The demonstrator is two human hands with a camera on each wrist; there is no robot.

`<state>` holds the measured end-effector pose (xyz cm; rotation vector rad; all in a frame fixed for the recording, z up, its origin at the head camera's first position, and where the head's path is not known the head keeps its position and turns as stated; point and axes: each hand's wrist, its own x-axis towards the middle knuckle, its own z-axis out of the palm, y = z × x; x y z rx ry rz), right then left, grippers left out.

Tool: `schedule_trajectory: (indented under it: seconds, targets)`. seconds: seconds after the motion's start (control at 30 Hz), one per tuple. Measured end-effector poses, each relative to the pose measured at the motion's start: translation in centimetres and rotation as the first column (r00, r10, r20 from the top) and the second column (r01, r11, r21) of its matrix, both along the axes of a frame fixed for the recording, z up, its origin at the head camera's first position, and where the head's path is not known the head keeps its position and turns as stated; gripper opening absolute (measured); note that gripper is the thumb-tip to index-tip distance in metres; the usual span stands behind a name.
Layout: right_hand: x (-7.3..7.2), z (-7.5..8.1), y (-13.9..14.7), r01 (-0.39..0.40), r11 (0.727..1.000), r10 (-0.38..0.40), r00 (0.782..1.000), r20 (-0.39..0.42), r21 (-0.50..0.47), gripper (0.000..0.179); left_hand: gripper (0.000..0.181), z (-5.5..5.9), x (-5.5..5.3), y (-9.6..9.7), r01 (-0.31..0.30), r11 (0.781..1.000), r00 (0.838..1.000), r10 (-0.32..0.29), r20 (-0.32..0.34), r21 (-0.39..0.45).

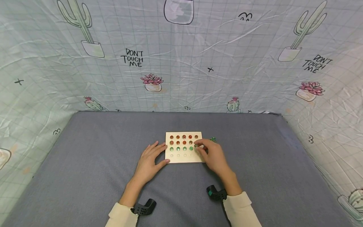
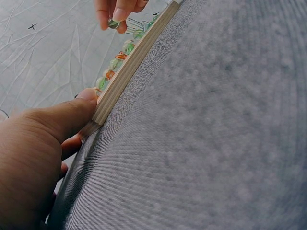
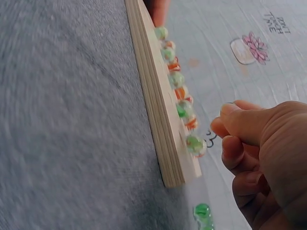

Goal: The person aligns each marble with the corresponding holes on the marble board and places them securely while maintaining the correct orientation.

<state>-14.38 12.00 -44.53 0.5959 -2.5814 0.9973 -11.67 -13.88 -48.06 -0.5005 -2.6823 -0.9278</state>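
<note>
A pale wooden board (image 1: 184, 160) with rows of round hollows lies flat on the cloth. Orange-red marbles (image 1: 184, 137) fill its two far rows, and green marbles (image 1: 178, 148) sit in the row nearer the person. The hollows visible in the nearest row hold no marbles. With fingers spread, the left hand (image 1: 148, 162) rests against the board's left side, its thumb (image 2: 86, 98) at the near corner. Over the board's right part, the right hand (image 1: 211, 154) pinches a green marble (image 2: 113, 23) between thumb and fingertips. Its fingers partly hide the right end of the rows.
More green marbles (image 1: 213, 139) lie on the cloth just beyond the right hand. Grey cloth (image 1: 113, 142) covers the table. A patterned curtain (image 1: 181, 63) rises behind the table and along both sides.
</note>
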Motion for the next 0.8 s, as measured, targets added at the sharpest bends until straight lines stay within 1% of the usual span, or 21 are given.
schedule_trajectory:
  seconds: [0.23, 0.5, 0.8]
  targets:
    - [0.2, 0.0, -0.7, -0.046, 0.999, 0.046, 0.999, -0.028, 0.018, 0.027, 0.056, 0.0, 0.1, 0.1, 0.0, 1.0, 1.0, 0.001, -0.017, 0.016]
    - [0.5, 0.1, -1.3, -0.089, 0.996, 0.089, 0.994, -0.061, -0.001, 0.025, 0.056, -0.1, 0.2, 0.2, -0.004, 1.0, 1.0, 0.004, -0.018, 0.012]
    - [0.7, 0.0, -1.8, -0.113, 0.994, 0.114, 0.992, -0.055, 0.007, 0.021, 0.056, -0.2, 0.3, 0.2, -0.007, 1.0, 1.0, 0.007, -0.009, 0.005]
